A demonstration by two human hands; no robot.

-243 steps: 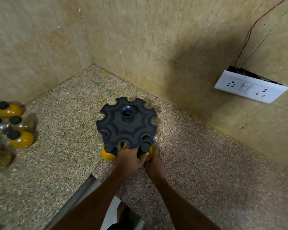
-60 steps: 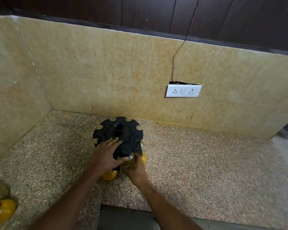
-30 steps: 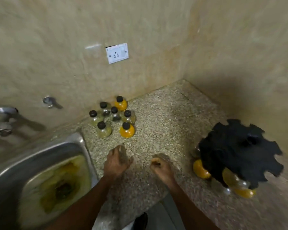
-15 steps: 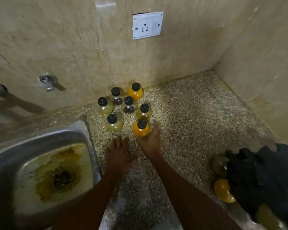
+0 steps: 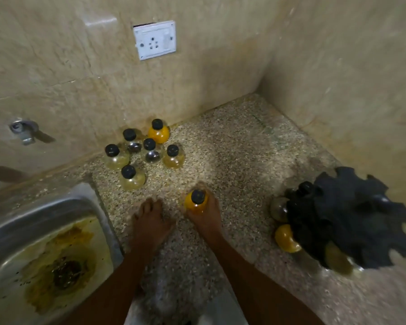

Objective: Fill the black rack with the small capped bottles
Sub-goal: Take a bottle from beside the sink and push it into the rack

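Here, six small round clear bottles with black caps (image 5: 148, 151) clustered upright on the speckled granite counter (image 5: 232, 148) near the back wall: one orange-filled at the rear (image 5: 158, 134), three pale yellow, two nearly clear. A seventh, a small round orange bottle with a black cap (image 5: 195, 202), lifted just off that group, held upright in the right hand (image 5: 205, 218), grip wrapped round its belly from behind. Left hand (image 5: 150, 221) flat, palm down, fingers relaxed and holding nothing, beside the right. To the right, well apart, one black notched round plastic rack (image 5: 352, 219), blurred, with about four bottles showing under its near edge, two of them orange (image 5: 285, 239); exact count there hard to tell. One stained steel sink (image 5: 33, 221) at left, one white wall socket (image 5: 154, 39) above the cluster, one metal wall tap fitting (image 5: 24, 130).

Compared with half a second ago: cluster down from seven to six, the front orange bottle now away from the group and nearer the body in the right hand; left hand much where it was.
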